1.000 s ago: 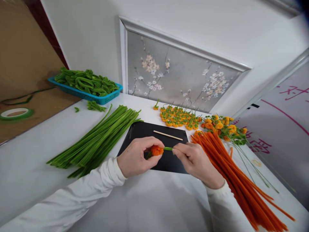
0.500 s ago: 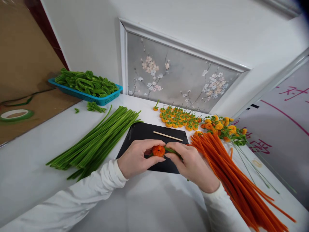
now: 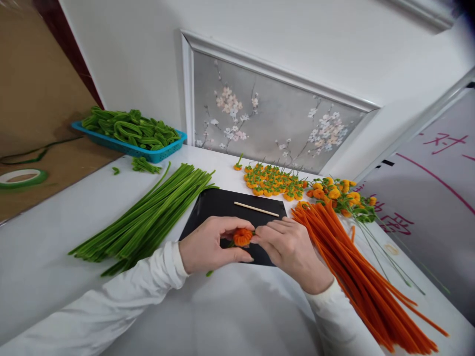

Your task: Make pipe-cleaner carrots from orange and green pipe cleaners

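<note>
Between the thumb and fingers of my left hand (image 3: 213, 243) is a small orange pipe-cleaner flower (image 3: 243, 237), its ribbed side showing. My right hand (image 3: 289, 247) pinches at the flower's right edge, where a bit of green shows; its fingertips partly hide what they grip. A green stem end pokes out below my left hand. Both hands hover over a black mat (image 3: 218, 200), on which a thin wooden stick (image 3: 256, 209) lies. Long orange pipe cleaners (image 3: 356, 277) are to the right, and a bundle of green pipe cleaners (image 3: 148, 217) is to the left.
Rows of finished yellow-orange flowers (image 3: 272, 179) sit behind the mat, with stemmed flowers (image 3: 336, 193) at the right. A blue basket (image 3: 148, 154) holds green pipe-cleaner pieces (image 3: 129, 127). Green tape (image 3: 22, 178) rests on the brown surface at far left.
The orange flower has turned from facing me to showing its side. My right fingers have closed in at its edge, and the green strip they held no longer stretches across them.
</note>
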`<state>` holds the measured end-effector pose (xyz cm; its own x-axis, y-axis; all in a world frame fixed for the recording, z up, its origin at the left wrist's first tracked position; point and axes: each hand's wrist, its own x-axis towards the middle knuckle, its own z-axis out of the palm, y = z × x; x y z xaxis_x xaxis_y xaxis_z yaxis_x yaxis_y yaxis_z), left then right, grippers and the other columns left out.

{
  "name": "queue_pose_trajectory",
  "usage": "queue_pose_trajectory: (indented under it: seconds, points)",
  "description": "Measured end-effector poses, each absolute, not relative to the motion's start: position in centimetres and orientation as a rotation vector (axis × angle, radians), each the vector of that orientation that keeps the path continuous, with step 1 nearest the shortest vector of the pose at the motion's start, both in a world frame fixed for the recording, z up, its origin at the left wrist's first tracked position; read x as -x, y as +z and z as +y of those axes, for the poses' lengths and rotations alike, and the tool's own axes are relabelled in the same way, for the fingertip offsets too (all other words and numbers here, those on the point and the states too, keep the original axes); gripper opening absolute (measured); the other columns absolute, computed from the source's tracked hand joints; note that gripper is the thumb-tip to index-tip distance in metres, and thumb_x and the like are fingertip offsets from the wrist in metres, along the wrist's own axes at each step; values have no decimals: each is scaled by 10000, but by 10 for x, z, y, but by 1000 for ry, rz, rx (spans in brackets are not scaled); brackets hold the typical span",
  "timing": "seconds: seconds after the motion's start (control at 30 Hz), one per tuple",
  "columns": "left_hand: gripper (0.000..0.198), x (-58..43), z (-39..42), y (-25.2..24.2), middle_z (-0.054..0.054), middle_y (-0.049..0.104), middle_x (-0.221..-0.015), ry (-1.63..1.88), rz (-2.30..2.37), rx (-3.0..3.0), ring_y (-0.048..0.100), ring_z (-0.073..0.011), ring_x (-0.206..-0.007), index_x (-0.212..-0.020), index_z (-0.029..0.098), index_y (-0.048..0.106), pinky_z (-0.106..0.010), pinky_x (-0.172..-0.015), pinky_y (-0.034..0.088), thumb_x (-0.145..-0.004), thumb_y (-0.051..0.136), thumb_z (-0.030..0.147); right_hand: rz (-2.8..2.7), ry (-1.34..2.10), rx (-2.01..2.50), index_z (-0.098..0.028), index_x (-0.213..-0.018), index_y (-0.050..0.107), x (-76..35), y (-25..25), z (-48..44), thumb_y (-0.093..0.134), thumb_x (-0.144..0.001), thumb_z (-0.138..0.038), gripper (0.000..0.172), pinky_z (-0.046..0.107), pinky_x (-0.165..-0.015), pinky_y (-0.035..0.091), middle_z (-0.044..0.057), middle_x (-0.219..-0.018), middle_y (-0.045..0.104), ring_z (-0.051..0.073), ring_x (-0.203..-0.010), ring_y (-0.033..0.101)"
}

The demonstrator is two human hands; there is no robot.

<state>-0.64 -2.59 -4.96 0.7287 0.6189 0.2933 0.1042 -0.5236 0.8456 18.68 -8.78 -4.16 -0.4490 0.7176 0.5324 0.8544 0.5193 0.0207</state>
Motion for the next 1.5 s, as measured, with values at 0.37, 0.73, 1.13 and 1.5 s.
queue_pose_trajectory:
  seconds: [0.37, 0.73, 1.13, 1.5]
  points:
    - [202, -1, -39, -58, -53, 540, -862, 726, 602, -2595, 533, -152, -713, -966, 159, 512, -266, -647, 434, -907, 319, 150, -2247, -231, 1336, -179, -652, 542, -178, -43, -90, 422, -965, -309, 360, 248, -576, 283, -11, -547, 588, 101, -503, 524]
    - [218, 2, -33, -54, -48, 481, -866, 716, 597, -2589, 483, -156, -709, -940, 167, 479, -286, -652, 411, -945, 266, 216, -2161, -57, 1347, -184, -629, 525, -184, -37, -95, 419, -946, -269, 345, 233, -539, 291, -17, -506, 512, 105, -483, 451]
    - [246, -13, -42, -48, 7, 480, -790, 881, 665, -1206, 430, -88, -635, -865, 188, 498, -177, -552, 392, -923, 426, 415, -2247, -372, 1308, -181, -764, 517, -149, -52, -92, 404, -915, -155, 190, 287, -540, 260, -27, -535, 575, 106, -447, 495]
    - [83, -14, -45, -46, -28, 619, -987, 816, 591, -923, 611, -147, -1033, -825, 192, 496, -219, -836, 479, -882, 540, 232, -2331, -443, 1341, -162, -841, 568, -147, -55, -90, 421, -884, -128, 157, 305, -615, 345, 19, -663, 644, 153, -580, 583]
